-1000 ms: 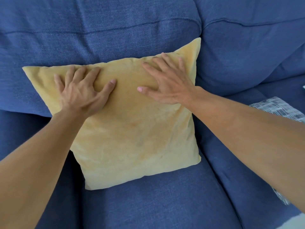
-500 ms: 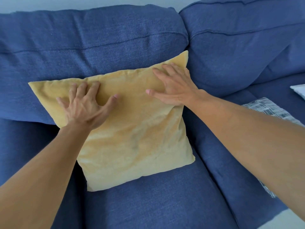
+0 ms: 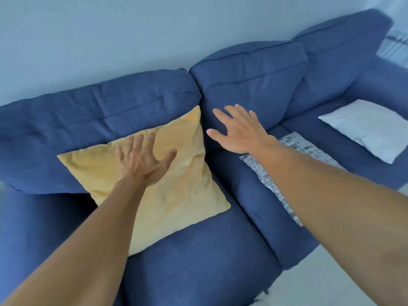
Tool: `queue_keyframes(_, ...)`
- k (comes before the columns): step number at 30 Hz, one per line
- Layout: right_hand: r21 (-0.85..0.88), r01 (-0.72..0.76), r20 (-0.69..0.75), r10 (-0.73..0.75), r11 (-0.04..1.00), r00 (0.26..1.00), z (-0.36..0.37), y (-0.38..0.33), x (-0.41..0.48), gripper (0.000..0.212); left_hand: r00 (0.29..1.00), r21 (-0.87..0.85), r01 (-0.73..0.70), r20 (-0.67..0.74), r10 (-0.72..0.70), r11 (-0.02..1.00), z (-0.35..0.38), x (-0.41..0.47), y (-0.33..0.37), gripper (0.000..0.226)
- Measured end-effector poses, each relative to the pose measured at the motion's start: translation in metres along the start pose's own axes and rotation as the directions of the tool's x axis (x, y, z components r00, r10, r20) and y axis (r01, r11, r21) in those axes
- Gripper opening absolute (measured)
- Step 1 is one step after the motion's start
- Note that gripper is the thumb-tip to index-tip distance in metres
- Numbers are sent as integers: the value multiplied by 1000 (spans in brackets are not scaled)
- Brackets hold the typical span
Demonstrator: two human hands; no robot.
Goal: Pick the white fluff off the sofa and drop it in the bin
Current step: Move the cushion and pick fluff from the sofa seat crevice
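Landmark = yellow cushion point(image 3: 176, 195). It leans vs the back of the blue sofa point(image 3: 198, 261), sits on the seat and is turned so one corner points up.

left grip point(image 3: 141, 160): open, palm down, fingers straight & spread. Lies flat on the upper-left part of the yellow cushion, thumb out toward the cushion's middle. Holds nothing. Forearm crosses the cushion's lower-left edge.

right grip point(image 3: 240, 133): also open, fingers straight & fanned, thumb pointing back toward the yellow cushion. Sits just right of the cushion's top corner, off the cushion, in front of the sofa's back pad point(image 3: 254, 85). Touching the pad or hovering: can't tell. Nothing in it.

white fluff: can't pick any out on the sofa fabric in this view, so can't tell where it is.

Other stuff, all right of the yellow cushion:
- striped cushion point(image 3: 295, 142) lies flat on the next seat, partly hidden by the right forearm.
- white cushion point(image 3: 364, 129) is farther right, well apart, flat on the seat.

Pale wall point(image 3: 110, 40) is above & behind the yellow cushion. Light floor point(image 3: 320, 272) is below-right of it. There's a white bit point(image 3: 261, 300) at the sofa's front edge, too cropped to ID.
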State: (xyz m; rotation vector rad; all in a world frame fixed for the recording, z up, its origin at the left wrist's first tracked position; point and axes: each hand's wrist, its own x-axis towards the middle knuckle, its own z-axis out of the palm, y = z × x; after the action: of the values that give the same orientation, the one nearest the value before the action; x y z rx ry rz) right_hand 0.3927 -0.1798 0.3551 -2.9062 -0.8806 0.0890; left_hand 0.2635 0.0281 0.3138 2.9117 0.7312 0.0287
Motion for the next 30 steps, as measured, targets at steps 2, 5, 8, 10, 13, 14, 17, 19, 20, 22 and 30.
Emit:
queue_keyframes(2, 6, -21, -16, 21, 1000, 1000, -16, 15, -16, 70, 999, 9, -35, 0, 35, 999, -13, -3, 20, 82)
queue_keyframes(5, 17, -89, -61, 90, 996, 994, -42, 53, -47, 69, 993, 30, -114, -6, 114, 993, -30, -7, 66, 82)
queue_keyframes(8, 16, -143, -103, 144, 990, 984, -60, 90, -71, 69, 984, 24, -178, -25, 179, 984, -37, -10, 108, 82)
queue_keyframes(10, 19, -175, -117, 176, 984, 977, -71, 119, -88, 69, 975, 8, -218, -45, 218, 976, -39, -14, 141, 83)
queue_keyframes(13, 27, -219, -117, 221, 975, 968, -78, 162, -112, 70, 967, 8, -244, -69, 244, 970, -36, -23, 188, 89)
queue_keyframes(14, 28, -234, -127, 235, 972, 964, -82, 183, -124, 70, 963, 6, -257, -78, 257, 966, -33, -29, 210, 89)
queue_keyframes(17, 30, -260, -148, 261, 965, 954, -89, 231, -151, 68, 960, -9, -274, -68, 272, 962, -27, -42, 260, 86)
queue_keyframes(19, 17, -269, -154, 269, 963, 951, -94, 261, -168, 67, 962, -28, -272, -46, 270, 962, -21, -51, 293, 84)
queue_keyframes(20, 2, -280, -153, 277, 960, 949, -96, 277, -175, 67, 961, -33, -275, -40, 273, 961, -17, -54, 310, 84)
queue_keyframes(22, 1, -301, -136, 299, 954, 945, -98, 306, -184, 66, 957, -37, -289, -24, 288, 957, -10, -58, 339, 84)
queue_keyframes(30, 53, -346, -36, 348, 937, 937, -68, 382, -168, 69, 946, -56, -315, 60, 318, 947, 33, -28, 413, 86)
